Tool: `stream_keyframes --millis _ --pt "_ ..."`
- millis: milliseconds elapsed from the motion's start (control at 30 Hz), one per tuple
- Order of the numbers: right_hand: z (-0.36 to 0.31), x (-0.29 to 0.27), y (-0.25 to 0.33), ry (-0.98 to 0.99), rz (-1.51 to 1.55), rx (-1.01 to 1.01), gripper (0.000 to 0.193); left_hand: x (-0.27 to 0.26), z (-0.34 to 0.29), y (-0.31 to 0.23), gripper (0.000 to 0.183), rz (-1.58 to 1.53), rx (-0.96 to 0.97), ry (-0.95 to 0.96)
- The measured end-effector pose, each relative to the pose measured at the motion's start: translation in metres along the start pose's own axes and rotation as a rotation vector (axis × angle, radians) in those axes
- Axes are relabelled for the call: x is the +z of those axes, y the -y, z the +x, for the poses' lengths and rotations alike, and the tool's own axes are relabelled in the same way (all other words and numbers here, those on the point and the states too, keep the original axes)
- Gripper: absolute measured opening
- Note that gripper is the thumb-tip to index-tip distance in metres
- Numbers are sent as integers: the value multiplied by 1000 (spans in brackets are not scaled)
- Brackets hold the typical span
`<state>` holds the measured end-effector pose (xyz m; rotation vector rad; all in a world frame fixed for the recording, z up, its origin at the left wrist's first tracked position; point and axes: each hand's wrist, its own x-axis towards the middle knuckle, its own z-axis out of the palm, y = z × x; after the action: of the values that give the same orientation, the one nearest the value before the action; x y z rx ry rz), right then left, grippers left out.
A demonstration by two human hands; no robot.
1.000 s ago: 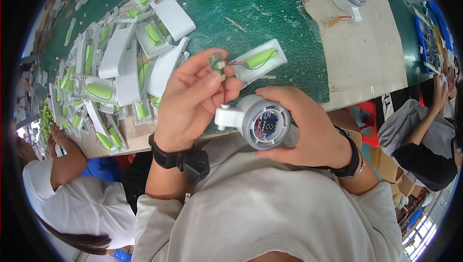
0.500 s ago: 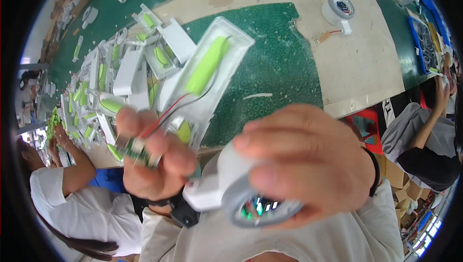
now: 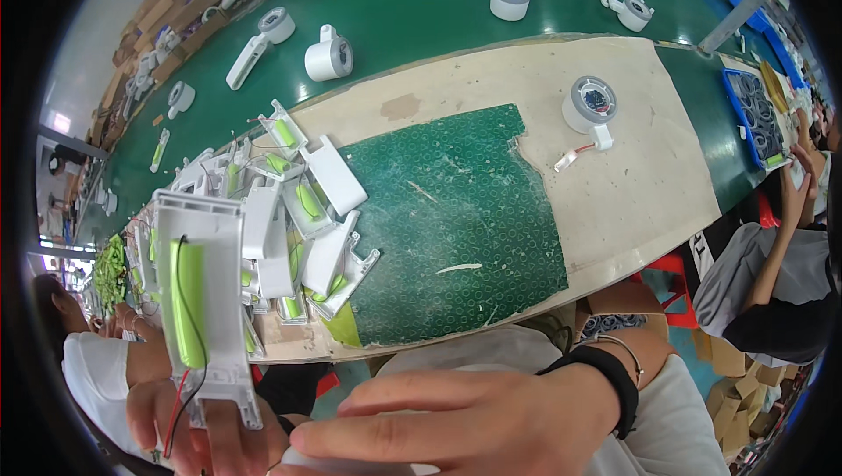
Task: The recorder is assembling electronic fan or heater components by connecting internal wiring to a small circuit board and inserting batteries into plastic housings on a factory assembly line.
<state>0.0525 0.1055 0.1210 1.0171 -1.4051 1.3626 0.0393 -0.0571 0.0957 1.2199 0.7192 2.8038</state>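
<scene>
We had our left hand (image 3: 224,443) closed on the white shell (image 3: 225,301) at its near end, apparently keeping the green battery (image 3: 186,309) unobstructed beyond our hold; our right hand (image 3: 491,415) curved alongside, its grip impossible to tell.

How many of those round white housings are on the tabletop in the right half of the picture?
3: near housing on the beige sheet, far housing on the green surface, third housing to its right, also on green. The right hand, off the tabletop, may hide another.
</scene>
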Motion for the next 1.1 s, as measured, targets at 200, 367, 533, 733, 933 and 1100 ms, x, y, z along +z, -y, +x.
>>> stream_keyframes --millis 200,367,533,733,933,1100 --pt "4 20 7 -282 197 244 10 6 4 4 44 51 -27 -48" --pt "-1 -26 -24 20 172 175 12 10 5 -7 44 94 -75 -102" --pt "-17 -67 -30 374 212 450 51 20 -8 13 36 277 -272 -575" --pt "-55 -107 -47 641 -64 803 60 -16 -9 77 30 407 -578 -729" --pt "-78 -122 -39 674 -166 922 62 -35 -33 104 24 422 -685 -747" --pt "-89 -123 -35 705 -217 1010 63 -45 -33 104 23 453 -808 -684"
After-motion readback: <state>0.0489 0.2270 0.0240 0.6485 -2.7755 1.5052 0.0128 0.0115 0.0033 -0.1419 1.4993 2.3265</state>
